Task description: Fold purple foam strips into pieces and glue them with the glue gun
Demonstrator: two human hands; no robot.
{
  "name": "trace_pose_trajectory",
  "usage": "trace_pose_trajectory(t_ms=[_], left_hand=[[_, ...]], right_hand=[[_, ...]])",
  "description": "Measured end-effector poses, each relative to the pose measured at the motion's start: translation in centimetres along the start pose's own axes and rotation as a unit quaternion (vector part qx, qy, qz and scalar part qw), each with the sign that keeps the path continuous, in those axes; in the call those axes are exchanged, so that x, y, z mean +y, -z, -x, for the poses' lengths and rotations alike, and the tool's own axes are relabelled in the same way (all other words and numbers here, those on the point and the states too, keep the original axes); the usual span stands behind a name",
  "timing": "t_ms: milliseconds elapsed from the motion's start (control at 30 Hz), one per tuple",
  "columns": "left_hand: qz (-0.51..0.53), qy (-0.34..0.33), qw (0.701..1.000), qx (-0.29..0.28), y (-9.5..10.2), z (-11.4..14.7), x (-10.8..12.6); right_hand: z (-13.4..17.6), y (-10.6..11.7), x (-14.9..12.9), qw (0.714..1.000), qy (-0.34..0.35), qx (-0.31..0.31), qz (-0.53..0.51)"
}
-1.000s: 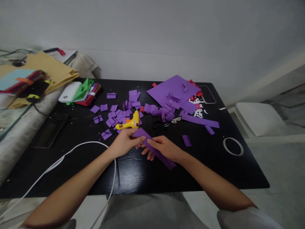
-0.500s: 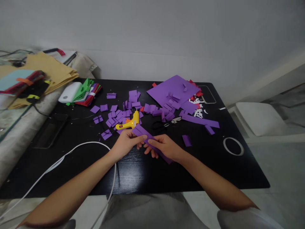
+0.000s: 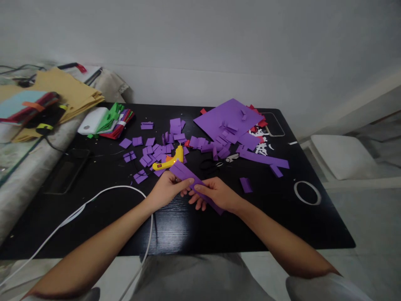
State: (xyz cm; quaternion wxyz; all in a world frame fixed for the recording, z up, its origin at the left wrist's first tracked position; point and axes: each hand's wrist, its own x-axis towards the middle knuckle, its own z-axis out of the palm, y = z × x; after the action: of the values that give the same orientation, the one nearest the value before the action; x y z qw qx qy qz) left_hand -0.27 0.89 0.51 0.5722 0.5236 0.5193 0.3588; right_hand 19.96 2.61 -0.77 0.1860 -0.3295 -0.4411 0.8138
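A long purple strip [image 3: 183, 172], paper or foam by its look, slants between my two hands over the table's near middle. My left hand [image 3: 171, 186] pinches it near its upper left part, thumb on top. From the right, my right hand [image 3: 216, 192] grips the same strip with the thumb on its face and the other fingers curled below. Just beyond the strip lies a yellow glue gun [image 3: 171, 160] with an orange trigger. Scissors [image 3: 216, 164] lie past my right hand. Many small folded purple pieces [image 3: 147, 159] are scattered behind the glue gun.
On the black table [image 3: 269, 217], a large purple sheet [image 3: 224, 119] lies at the back, with white scraps [image 3: 261, 146] beside it. A white cable [image 3: 109, 189] loops past my left arm. Coloured bundles [image 3: 109, 121] and brown envelopes [image 3: 65, 92] sit at left; a white stool [image 3: 341, 155] stands right.
The strip has shifted slightly up and left between my hands, its upper end now nearer the glue gun. Both hands keep nearly the same place and hold.
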Motion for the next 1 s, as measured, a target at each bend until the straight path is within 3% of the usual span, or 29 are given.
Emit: trace_pose_trajectory(t_ms=[133,333,700,1000], left_hand=[[-0.005,-0.008,1.0,-0.007,0.1,0.0,0.1],[-0.025,-0.009,0.999,0.032,0.9,-0.1,0.6],[0.005,-0.047,0.999,0.004,2.0,-0.2,1.0],[0.013,-0.046,0.998,0.044,3.1,-0.2,1.0]], right_hand=[[0.0,-0.2,-0.1,1.0,0.001,0.007,-0.004],[0.3,0.0,-0.5,0.999,-0.028,-0.005,-0.015],[0.2,0.0,-0.4,1.0,-0.006,0.004,0.009],[0.2,0.0,-0.5,1.0,0.0,-0.009,0.005]])
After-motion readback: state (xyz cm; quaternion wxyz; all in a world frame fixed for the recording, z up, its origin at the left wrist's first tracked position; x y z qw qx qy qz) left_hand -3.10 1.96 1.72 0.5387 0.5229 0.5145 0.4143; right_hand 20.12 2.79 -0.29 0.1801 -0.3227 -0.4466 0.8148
